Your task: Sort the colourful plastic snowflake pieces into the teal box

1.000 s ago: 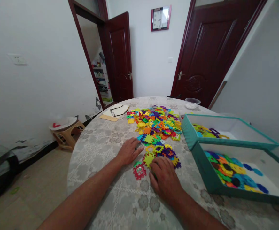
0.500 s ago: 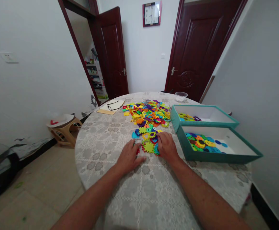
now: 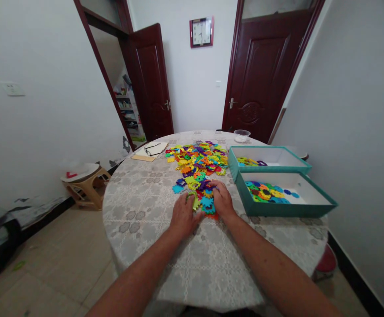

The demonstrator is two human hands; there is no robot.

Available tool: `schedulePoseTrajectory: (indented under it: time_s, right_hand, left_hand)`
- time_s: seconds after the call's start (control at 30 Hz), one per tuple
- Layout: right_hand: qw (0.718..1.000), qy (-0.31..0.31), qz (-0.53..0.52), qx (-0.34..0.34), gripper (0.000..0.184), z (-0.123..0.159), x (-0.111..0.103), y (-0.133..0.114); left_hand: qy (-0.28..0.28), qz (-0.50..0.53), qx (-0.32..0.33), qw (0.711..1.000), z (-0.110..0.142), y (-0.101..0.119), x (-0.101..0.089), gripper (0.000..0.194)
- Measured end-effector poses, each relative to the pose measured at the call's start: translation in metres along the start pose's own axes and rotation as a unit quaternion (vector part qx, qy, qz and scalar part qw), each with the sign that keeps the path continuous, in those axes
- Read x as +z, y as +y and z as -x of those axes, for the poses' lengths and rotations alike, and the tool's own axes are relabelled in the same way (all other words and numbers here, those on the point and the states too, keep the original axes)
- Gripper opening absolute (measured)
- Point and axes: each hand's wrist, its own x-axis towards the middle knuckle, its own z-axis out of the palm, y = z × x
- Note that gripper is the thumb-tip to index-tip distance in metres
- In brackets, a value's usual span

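Observation:
A small heap of colourful plastic gear pieces lies on the table between my two hands, with light-blue gears [image 3: 207, 203] in front and purple ones behind. My left hand [image 3: 183, 214] is on its left side, fingers spread over a yellow-green gear [image 3: 196, 203] and thumb apart. At the right side, my right hand [image 3: 224, 200] has bent fingers touching the edge of the heap near a purple gear [image 3: 203, 184]. An orange piece [image 3: 213, 216] shows at the near edge. The fingertips partly cover the pieces beneath them.
Beyond is a large pile of mixed gear pieces [image 3: 200, 156]. Two teal boxes [image 3: 287, 210] with sorted pieces stand at the right. Eyeglasses [image 3: 152, 149] rest on paper at the far left, and a clear bowl [image 3: 242, 134] sits at the back.
My hands have shifted around the near heap. Its pieces are rearranged: light-blue gears now lie in front where a yellow-green one was. The head view has tilted up and turned slightly right.

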Motion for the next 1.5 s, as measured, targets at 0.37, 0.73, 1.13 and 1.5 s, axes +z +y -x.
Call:
schedulePoseTrajectory:
  time_s: [0.37,0.73,1.13,1.5]
  right_hand:
    - [0.987,-0.075,0.110,-0.092,0.039,-0.012,-0.030,-0.002]
    - [0.958,-0.176,0.211,-0.085,0.027,-0.006,-0.030,0.008]
    - [0.970,-0.128,0.196,-0.071,0.028,-0.013,-0.037,-0.007]
    - [0.992,-0.088,0.091,0.005,0.042,-0.016,-0.042,-0.012]
  left_hand:
    - [0.020,0.108,0.039,0.993,-0.008,-0.006,-0.007,0.043]
    - [0.064,0.145,0.019,0.987,-0.008,0.002,-0.018,0.025]
    - [0.038,0.127,0.033,0.991,-0.011,-0.001,-0.014,0.021]
    - [0.041,0.127,0.053,0.990,-0.015,-0.005,-0.015,0.019]
